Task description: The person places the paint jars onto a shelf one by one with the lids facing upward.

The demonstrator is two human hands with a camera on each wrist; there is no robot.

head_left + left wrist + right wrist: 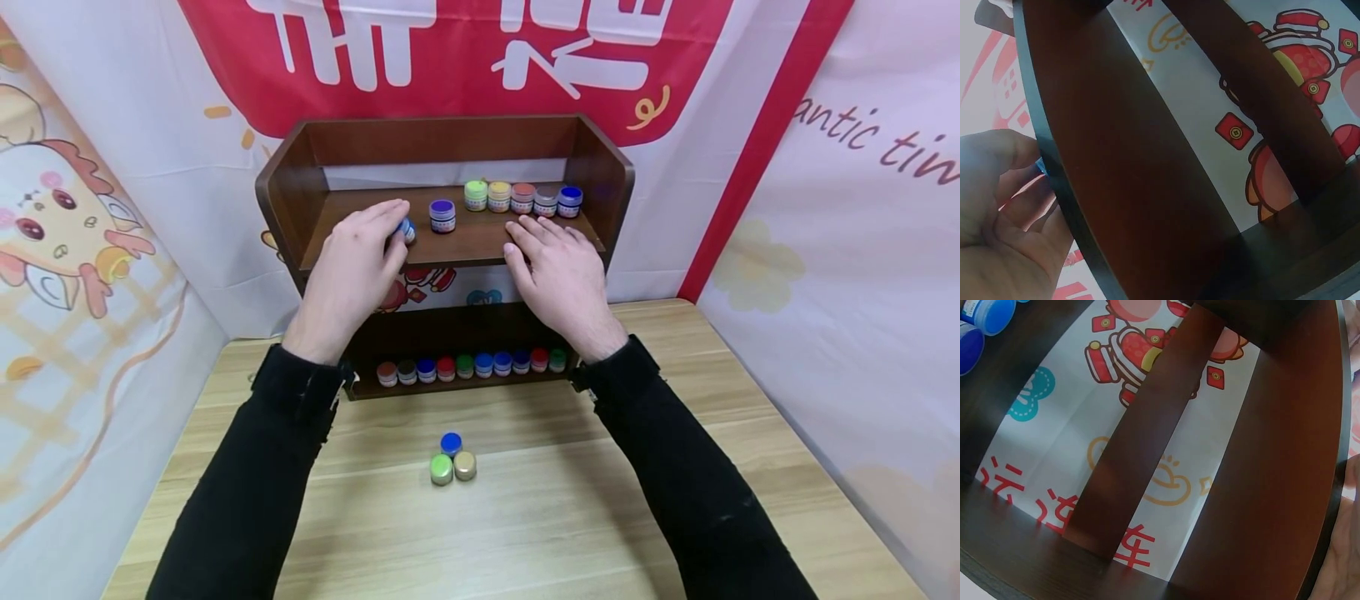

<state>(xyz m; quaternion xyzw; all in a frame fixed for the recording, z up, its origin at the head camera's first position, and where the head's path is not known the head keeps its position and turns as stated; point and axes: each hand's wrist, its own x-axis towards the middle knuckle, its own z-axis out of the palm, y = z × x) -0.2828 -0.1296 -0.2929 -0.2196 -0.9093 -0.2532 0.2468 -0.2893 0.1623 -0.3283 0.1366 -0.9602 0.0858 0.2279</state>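
My left hand (354, 265) is at the left part of the upper shelf (480, 243) and pinches a small blue paint jar (407, 230), mostly hidden by the fingers. In the left wrist view only a sliver of its blue shows at the fingers (1013, 153). A purple-lidded jar (442, 217) stands just right of that hand. Further right are a light green jar (476, 195), a yellow jar (498, 197), a reddish-brown jar (522, 197), a grey jar (545, 202) and a dark blue jar (570, 202). My right hand (561, 279) lies in front of these, fingers loosely extended, holding nothing.
On the lower shelf (465, 321) of the brown wooden rack stands a row of several jars. A blue jar (451, 442), a light green jar (441, 469) and a gold jar (465, 466) stand together on the wooden table (375, 517). Printed cloth (187, 192) hangs around.
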